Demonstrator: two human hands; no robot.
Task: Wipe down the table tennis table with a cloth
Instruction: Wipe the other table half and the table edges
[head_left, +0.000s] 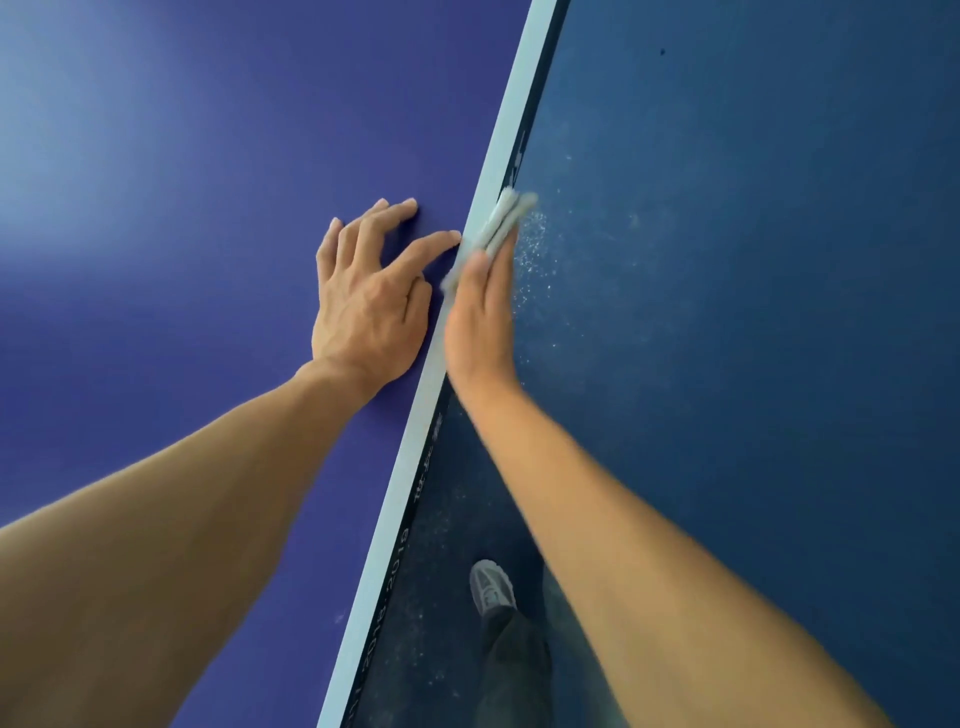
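The blue table tennis table (182, 208) fills the left half of the head view, with a pale edge stripe (415, 441) running diagonally. My left hand (369, 306) rests on the tabletop near that edge with fingers spread. My right hand (480, 312) is held flat against the table's side edge and presses a folded grey cloth (501, 221) to it. The cloth sticks out past my fingertips.
Right of the table edge lies a dark blue floor (753, 260) speckled with pale dust near the cloth. My grey shoe (491, 587) and dark trouser leg stand on the floor close under the table's side, which carries small white lettering.
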